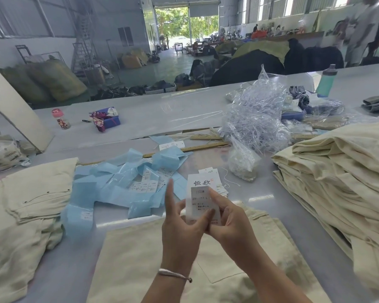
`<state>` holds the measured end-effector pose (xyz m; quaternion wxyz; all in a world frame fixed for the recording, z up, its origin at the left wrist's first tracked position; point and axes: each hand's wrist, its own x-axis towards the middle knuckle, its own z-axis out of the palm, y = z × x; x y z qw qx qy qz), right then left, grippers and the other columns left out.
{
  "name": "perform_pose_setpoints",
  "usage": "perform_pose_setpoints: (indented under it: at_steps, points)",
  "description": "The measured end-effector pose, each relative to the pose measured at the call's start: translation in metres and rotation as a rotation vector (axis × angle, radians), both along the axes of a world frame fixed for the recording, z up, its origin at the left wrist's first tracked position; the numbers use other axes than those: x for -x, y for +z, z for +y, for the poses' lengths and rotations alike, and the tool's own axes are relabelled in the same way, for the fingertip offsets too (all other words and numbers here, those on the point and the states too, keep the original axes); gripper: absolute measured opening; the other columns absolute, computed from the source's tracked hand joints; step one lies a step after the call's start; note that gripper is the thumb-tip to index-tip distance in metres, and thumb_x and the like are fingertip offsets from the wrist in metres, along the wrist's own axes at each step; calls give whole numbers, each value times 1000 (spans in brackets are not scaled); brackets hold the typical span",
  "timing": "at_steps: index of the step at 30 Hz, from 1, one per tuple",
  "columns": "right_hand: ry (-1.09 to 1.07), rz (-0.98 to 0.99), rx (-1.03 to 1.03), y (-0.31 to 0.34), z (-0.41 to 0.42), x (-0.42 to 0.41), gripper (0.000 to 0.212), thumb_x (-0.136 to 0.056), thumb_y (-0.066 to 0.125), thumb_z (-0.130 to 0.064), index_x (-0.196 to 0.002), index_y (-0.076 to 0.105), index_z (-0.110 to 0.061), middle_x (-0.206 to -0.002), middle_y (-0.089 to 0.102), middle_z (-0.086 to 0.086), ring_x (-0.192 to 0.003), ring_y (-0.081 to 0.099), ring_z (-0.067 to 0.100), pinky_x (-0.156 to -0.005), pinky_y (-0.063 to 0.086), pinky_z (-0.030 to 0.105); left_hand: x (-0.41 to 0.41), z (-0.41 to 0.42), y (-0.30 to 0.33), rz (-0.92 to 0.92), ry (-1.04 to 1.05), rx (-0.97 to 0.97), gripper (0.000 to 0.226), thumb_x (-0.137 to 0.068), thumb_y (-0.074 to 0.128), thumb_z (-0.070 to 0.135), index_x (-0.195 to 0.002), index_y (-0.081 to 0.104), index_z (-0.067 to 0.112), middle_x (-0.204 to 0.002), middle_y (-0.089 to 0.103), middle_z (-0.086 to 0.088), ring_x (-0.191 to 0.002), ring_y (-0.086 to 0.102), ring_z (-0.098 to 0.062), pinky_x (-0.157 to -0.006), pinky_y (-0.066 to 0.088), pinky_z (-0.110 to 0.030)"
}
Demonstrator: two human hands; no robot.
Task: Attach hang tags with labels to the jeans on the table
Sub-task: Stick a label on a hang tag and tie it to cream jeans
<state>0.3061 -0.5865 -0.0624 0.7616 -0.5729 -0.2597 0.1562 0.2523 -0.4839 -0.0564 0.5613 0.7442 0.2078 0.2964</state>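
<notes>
White card hang tag with black printed characters (202, 182) is held upright above the cream folded jeans (206, 270) at the near table edge. A white printed sticker label (202, 204) lies on its face. Right hand (225, 217) grips the tag's lower edge, thumb on the label, probably smoothing it flat. Left hand (179, 219) pinches the tag's left side to steady it, index finger raised clear. Spent pale blue backing strips (118, 189) with unused labels lie just left, within reach. Stack of cream jeans (337, 171) waits on the right; clear plastic bag of tag loops (256, 119) sits beyond. Tag not yet attached to the jeans.
</notes>
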Motion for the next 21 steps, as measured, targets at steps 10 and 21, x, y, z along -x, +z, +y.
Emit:
perform_pose_setpoints:
  at_steps: [10, 21]
  points:
    - [53, 208, -171, 4, -5, -9, 47, -68, 69, 7, -112, 71, -12, -101, 73, 16, -89, 70, 23, -71, 55, 27, 1, 7, -3, -158, -237, 422, 64, -72, 76, 4, -126, 49, 25, -89, 76, -12, -83, 73, -19, -69, 55, -23]
    - [-267, 495, -165, 10, -17, -18, 45, -60, 76, 2, -104, 71, -3, -96, 72, 16, -71, 69, 19, -57, 56, 28, 7, 3, -15, -55, -453, 497, 44, -60, 77, 0, -101, 61, -3, -88, 73, -23, -77, 71, -26, -67, 57, -32]
